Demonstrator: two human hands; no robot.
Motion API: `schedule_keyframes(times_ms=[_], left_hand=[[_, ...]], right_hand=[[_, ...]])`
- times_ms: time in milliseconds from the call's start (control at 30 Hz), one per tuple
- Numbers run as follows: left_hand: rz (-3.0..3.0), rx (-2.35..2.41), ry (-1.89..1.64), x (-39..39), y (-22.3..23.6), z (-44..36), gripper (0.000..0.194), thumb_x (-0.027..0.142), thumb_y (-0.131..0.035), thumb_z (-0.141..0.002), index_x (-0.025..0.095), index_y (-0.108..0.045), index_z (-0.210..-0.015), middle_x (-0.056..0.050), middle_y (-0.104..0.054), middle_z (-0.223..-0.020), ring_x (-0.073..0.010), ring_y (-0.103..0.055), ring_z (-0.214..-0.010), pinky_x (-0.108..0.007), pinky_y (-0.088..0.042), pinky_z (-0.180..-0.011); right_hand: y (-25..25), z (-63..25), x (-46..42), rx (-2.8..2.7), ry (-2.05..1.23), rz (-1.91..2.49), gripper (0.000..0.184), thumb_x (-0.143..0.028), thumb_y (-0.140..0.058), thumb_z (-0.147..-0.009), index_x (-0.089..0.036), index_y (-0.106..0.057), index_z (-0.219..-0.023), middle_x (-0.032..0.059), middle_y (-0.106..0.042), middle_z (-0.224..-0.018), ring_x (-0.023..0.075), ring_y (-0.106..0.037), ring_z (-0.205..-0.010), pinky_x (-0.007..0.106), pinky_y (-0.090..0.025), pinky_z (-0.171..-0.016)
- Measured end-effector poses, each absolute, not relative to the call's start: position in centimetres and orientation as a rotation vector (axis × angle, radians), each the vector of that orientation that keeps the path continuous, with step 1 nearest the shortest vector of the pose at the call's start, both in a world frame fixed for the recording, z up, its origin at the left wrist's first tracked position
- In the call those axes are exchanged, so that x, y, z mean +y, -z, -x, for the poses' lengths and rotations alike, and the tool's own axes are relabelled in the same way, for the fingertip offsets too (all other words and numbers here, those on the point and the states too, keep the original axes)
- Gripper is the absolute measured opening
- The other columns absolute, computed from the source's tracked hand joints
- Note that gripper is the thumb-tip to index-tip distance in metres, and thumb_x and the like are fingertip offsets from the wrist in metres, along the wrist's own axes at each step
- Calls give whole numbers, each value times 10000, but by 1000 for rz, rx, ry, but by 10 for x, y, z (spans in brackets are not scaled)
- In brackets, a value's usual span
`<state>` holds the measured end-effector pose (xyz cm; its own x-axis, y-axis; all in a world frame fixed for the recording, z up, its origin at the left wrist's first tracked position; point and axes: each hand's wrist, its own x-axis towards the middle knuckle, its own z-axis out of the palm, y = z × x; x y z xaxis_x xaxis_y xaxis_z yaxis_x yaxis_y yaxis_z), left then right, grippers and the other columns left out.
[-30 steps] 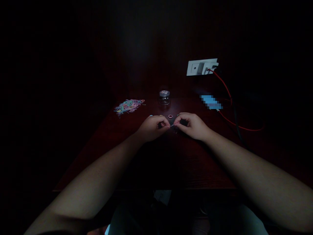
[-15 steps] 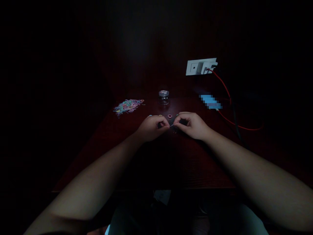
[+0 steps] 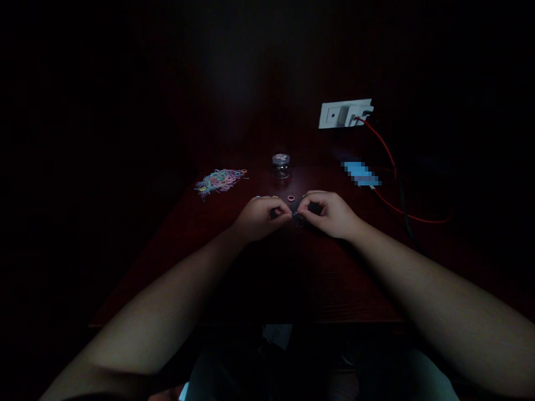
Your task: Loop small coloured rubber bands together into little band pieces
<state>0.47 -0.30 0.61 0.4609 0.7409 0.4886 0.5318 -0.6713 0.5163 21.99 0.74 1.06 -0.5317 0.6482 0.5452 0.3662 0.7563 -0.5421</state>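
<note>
Over the dark red tabletop (image 3: 251, 278), your left hand (image 3: 259, 219) and right hand (image 3: 330, 215) face each other, each with thumb and forefinger pinched together. Between them they hold a thin pale strand (image 3: 295, 213), too small and dim to make out fully. Just beyond it lies a pink ring (image 3: 291, 201); farther back stands a clear jar (image 3: 281, 168), with a pile of colourful bands (image 3: 220, 181) to its left.

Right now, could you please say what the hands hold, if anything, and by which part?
The left hand and right hand apparently pinch a thin strand by opposite ends; it is too small to identify.
</note>
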Motion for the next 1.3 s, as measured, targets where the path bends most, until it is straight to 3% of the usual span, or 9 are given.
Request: schedule_keyframes(times_ms=[1300], left_hand=[[-2458, 1112, -1013, 1, -1, 2, 68, 186, -644, -796, 175, -697, -838, -5, -704, -762, -100, -629, -658, -214, -480, -624]], right_hand=[[1, -233, 27, -2395, -369, 876, 165, -231, -568, -868, -176, -723, -853, 44, -654, -823, 143, -585, -746, 275, -426, -728]])
